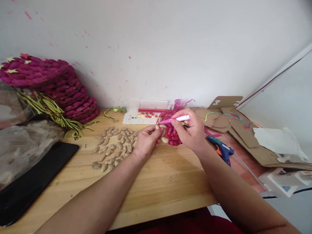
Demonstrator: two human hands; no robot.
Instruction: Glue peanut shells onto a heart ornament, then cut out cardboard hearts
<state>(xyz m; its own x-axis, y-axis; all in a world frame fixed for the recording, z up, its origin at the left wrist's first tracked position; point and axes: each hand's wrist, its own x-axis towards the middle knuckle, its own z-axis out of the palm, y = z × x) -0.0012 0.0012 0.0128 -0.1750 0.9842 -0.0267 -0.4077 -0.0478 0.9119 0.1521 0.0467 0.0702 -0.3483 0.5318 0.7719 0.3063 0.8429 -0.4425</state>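
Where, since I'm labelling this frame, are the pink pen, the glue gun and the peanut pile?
pink pen [181,118], head view, middle of barrel
glue gun [220,148], head view, blue body
peanut pile [114,148], head view, centre of pile

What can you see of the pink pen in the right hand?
The pink pen is slim and plastic-looking, with a pale rear end. It lies nearly level, tip pointing left, pinched in the right hand. Its tip meets the top edge of the red peanut-covered piece, which the left hand holds above the wooden table.
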